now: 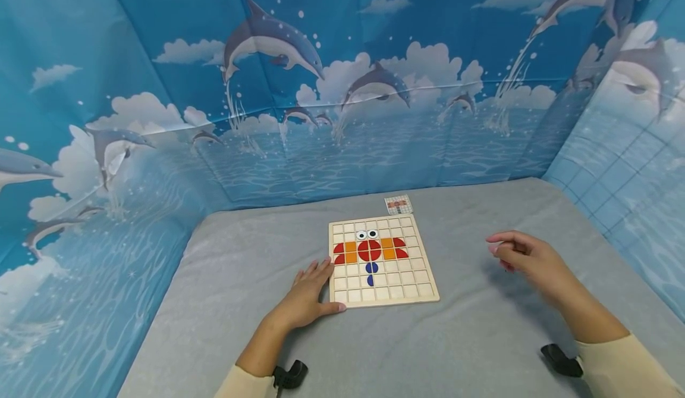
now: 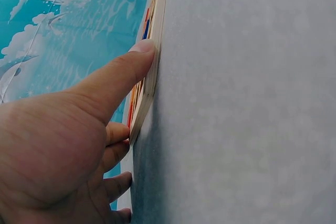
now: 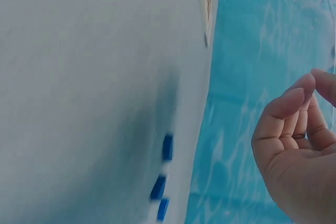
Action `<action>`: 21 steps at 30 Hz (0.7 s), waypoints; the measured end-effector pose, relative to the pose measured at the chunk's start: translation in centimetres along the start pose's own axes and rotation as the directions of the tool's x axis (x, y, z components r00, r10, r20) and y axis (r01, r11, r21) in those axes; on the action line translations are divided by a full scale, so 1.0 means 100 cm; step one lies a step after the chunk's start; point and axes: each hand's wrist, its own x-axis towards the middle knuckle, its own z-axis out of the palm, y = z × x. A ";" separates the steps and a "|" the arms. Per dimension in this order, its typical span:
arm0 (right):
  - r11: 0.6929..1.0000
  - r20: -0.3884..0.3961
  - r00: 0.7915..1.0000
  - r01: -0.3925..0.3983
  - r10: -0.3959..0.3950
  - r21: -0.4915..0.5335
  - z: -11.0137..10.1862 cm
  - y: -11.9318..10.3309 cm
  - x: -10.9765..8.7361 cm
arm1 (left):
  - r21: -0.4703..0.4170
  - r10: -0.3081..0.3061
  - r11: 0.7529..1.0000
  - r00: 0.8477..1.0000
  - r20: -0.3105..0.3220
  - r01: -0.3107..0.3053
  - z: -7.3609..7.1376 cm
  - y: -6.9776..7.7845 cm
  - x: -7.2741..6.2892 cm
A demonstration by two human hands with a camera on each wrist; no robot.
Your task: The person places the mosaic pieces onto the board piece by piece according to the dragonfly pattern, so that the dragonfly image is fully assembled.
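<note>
A wooden grid board point(image 1: 353, 296) lies on the grey surface, bearing a figure of flat pieces: white round eyes point(image 1: 367, 234), a red circle of pieces point(image 1: 369, 250), orange pieces point(image 1: 350, 252), red end pieces and blue rounded pieces point(image 1: 371, 268). My left hand point(image 1: 305, 298) touches the board's near left corner, its thumb along the front edge and its fingers beside the left edge. To the right, my right hand point(image 1: 535, 264) hovers over the surface, thumb and fingers bent loosely together; no piece shows between them. Three blue blocks point(image 3: 167, 147) show below that hand in the right wrist view.
A small pattern card point(image 1: 398, 204) with a similar figure lies just behind the board. Blue dolphin-print cloth point(image 1: 332, 130) hangs behind and on both sides of the grey cloth surface point(image 1: 407, 350). Dark straps with small devices point(image 1: 291, 375) sit at my wrists.
</note>
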 end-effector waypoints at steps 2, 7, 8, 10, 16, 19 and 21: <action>1.000 -0.004 1.000 -0.017 0.017 -0.006 -0.007 0.007 -0.003 | 0.004 0.002 1.000 1.000 0.001 -0.002 0.000 0.000 0.000; 0.991 -0.015 0.995 -0.104 0.103 -0.081 -0.025 0.025 -0.010 | 0.011 0.008 1.000 1.000 0.002 -0.008 -0.001 0.000 0.001; 0.988 -0.014 0.993 -0.117 0.117 -0.103 -0.028 0.029 -0.012 | 0.010 0.008 1.000 1.000 0.002 -0.008 -0.001 0.000 0.001; 0.982 -0.010 0.992 -0.130 0.130 -0.137 -0.034 0.036 -0.015 | 0.010 0.008 1.000 1.000 0.002 -0.008 -0.001 0.000 0.001; 0.983 0.003 0.993 -0.120 0.121 -0.143 -0.045 0.051 -0.020 | 0.020 0.002 1.000 1.000 0.000 -0.002 0.000 -0.001 0.001; 0.980 0.016 0.990 -0.135 0.139 -0.149 -0.047 0.056 -0.019 | 0.028 0.002 1.000 1.000 -0.002 -0.002 0.001 -0.001 0.001; 0.973 0.020 0.986 -0.162 0.167 -0.166 -0.047 0.058 -0.017 | 0.027 0.001 1.000 1.000 -0.002 -0.001 0.001 -0.001 0.001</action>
